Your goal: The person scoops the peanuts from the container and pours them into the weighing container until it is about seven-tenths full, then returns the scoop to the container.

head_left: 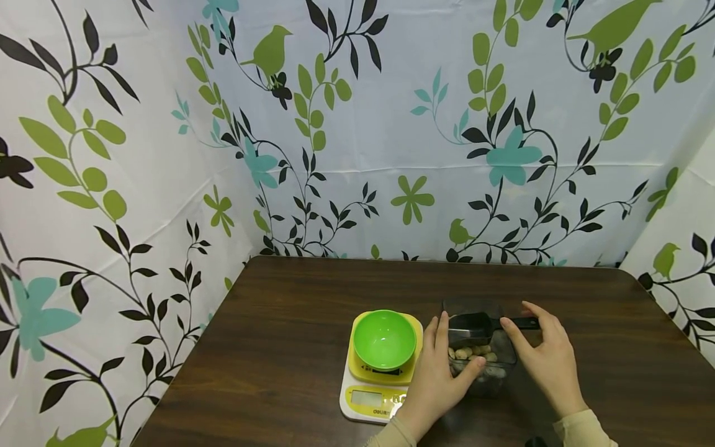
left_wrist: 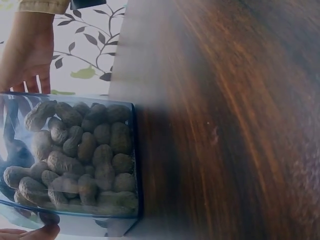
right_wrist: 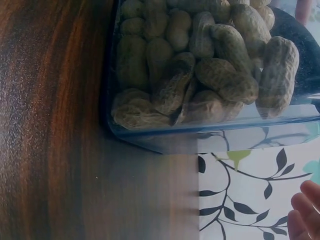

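A clear rectangular box (head_left: 509, 352) stands on the table with several unshelled peanuts (left_wrist: 105, 165) inside, their shells visible through its walls. Across the box lies a dark see-through scoop (head_left: 471, 328), its black handle pointing right. My left hand (head_left: 438, 372) is at the box's left side, fingers extended along the wall and thumb spread toward the front rim. On the other side, my right hand (head_left: 550, 357) has its thumb right at the scoop handle and its index finger stretched beyond it. The right wrist view shows loosely spread fingers (right_wrist: 305, 210) beside the box.
Left of the box, a green bowl (head_left: 385, 340) sits on a yellow and white kitchen scale (head_left: 347, 397). Its front edge is partly behind my left wrist. A small dark object (head_left: 536, 442) shows at the bottom edge. Patterned curtain (head_left: 363, 136) surrounds the dark wooden table (head_left: 279, 347).
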`<state>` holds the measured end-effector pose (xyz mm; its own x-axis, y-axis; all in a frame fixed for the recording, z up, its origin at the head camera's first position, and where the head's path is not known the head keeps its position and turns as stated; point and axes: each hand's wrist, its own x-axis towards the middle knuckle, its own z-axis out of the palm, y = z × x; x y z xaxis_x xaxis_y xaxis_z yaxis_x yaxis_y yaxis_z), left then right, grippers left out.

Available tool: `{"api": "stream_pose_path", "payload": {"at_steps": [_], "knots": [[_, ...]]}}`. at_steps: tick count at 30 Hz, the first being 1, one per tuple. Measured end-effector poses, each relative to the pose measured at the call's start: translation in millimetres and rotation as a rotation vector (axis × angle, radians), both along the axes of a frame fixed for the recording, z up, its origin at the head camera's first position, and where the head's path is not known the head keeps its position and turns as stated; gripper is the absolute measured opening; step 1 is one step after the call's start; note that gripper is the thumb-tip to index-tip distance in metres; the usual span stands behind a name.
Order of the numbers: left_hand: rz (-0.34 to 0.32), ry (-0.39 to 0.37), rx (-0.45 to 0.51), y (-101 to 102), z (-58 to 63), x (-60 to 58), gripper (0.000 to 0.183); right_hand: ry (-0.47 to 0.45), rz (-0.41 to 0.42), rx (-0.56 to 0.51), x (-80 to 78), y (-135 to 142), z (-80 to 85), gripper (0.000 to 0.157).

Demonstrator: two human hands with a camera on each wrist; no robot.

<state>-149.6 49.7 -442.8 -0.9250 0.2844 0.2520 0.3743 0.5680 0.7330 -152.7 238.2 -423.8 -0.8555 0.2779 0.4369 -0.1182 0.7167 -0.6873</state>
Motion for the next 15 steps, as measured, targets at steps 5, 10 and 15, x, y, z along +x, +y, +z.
{"api": "stream_pose_path", "payload": {"at_steps": [5,10,15], "knots": [[-0.004,-0.045,0.015,-0.8,-2.0,-1.7,0.085,-0.048,-0.018,-0.006,0.4,0.9,-1.6,0.055],[-0.005,-0.046,0.019,-1.6,-3.7,-2.0,0.085,-0.117,-0.021,-0.050,1.0,2.6,-1.3,0.053],[-0.004,-0.008,0.017,-2.4,-5.2,-2.1,0.086,-0.194,-0.007,-0.143,0.4,3.3,0.1,0.053]]}}
